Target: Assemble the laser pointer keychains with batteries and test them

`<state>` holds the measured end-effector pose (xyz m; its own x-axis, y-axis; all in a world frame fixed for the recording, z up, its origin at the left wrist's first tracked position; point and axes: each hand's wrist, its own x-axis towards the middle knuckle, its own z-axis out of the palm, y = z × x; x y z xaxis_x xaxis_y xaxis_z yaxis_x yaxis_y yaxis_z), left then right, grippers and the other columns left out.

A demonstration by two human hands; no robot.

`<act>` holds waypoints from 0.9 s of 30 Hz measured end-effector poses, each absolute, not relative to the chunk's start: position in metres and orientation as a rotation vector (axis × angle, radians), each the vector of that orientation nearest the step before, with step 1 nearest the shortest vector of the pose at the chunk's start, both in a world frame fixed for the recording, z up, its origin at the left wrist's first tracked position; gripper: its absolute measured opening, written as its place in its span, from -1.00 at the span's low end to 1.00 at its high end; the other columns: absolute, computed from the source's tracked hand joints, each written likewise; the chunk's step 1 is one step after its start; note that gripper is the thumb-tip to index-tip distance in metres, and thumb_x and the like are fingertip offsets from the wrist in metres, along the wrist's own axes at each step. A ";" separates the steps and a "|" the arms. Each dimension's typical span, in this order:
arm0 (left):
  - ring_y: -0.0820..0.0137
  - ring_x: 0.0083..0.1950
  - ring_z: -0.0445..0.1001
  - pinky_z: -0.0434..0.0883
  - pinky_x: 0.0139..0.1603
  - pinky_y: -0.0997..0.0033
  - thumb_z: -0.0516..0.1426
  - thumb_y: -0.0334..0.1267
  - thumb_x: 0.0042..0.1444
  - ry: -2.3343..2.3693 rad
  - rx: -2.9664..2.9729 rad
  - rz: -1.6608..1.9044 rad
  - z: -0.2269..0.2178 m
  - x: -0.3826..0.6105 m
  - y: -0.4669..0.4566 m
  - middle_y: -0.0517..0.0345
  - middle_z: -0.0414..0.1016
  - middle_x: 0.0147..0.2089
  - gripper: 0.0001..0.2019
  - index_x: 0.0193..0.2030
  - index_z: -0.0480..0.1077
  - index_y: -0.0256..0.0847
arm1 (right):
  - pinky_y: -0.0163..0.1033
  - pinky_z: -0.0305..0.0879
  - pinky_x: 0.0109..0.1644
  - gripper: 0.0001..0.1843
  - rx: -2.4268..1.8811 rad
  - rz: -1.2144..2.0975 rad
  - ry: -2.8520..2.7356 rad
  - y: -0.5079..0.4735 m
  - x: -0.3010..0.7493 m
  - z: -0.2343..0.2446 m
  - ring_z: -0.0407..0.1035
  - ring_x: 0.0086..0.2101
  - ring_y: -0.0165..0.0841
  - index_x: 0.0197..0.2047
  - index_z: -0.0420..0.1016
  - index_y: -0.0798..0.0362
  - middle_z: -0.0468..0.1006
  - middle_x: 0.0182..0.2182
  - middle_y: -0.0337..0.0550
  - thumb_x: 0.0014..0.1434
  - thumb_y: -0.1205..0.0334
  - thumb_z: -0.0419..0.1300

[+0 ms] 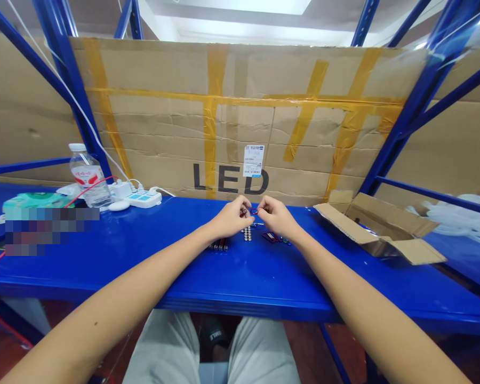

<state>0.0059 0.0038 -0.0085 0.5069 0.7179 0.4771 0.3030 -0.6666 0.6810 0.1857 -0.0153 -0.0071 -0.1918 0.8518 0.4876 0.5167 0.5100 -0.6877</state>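
My left hand (pixel 232 217) is closed, its fingertips pinched round a small dark red piece (pixel 243 212) that they mostly hide. Facing it closely, my right hand (pixel 278 217) pinches a thin red loop (pixel 254 212) that looks like a carabiner. Below the hands, small round silver pieces (pixel 247 234) lie in short rows on the blue table. Several slim dark rods with silver ends (pixel 220 246) lie side by side under my left wrist. Beside my right wrist is a group of coloured carabiners (pixel 271 237), partly covered by the arm.
An opened cardboard box (pixel 378 226) stands at the right of the blue table (pixel 248 277). To the left are a water bottle (pixel 88 176), a white power strip (pixel 144 198) and a green packet (pixel 38 201). A large taped cardboard panel (pixel 164 133) closes off the back.
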 end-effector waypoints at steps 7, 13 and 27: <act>0.45 -0.39 0.45 0.33 -0.34 0.42 0.04 -0.47 0.09 0.722 2.127 0.954 -0.015 0.001 0.012 0.15 0.48 -0.31 -0.69 -0.02 0.15 -0.21 | -0.30 -0.01 -0.40 -0.91 -1.259 0.160 -2.096 -0.011 0.196 -0.012 0.19 -0.51 -0.42 -0.42 0.19 0.02 0.33 -0.57 -0.31 0.10 0.27 0.04; 0.43 -0.48 0.45 0.29 -0.43 0.45 0.09 -0.26 0.20 0.786 2.249 0.911 -0.006 -0.001 0.004 0.20 0.49 -0.44 -0.81 -0.06 0.28 -0.21 | -0.30 0.00 -0.37 -0.91 -1.290 -0.041 -2.229 -0.014 0.194 -0.011 0.27 -0.45 -0.37 -0.35 0.22 0.03 0.45 -0.46 -0.18 0.21 0.30 0.03; 0.36 -0.40 0.40 0.22 -0.36 0.41 0.10 -0.26 0.18 1.067 2.531 0.942 -0.005 0.001 0.001 0.14 0.50 -0.44 -0.85 -0.23 0.49 -0.20 | -0.27 0.02 -0.34 -0.93 -1.391 -0.251 -2.354 -0.024 0.185 -0.004 0.32 -0.38 -0.31 -0.27 0.26 0.06 0.51 -0.35 -0.04 0.27 0.34 0.00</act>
<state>0.0010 0.0006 -0.0052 0.5261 0.7079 0.4713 0.5552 -0.7057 0.4402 0.1847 -0.0243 -0.0040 -0.4294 0.7997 0.4196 0.8702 0.4907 -0.0447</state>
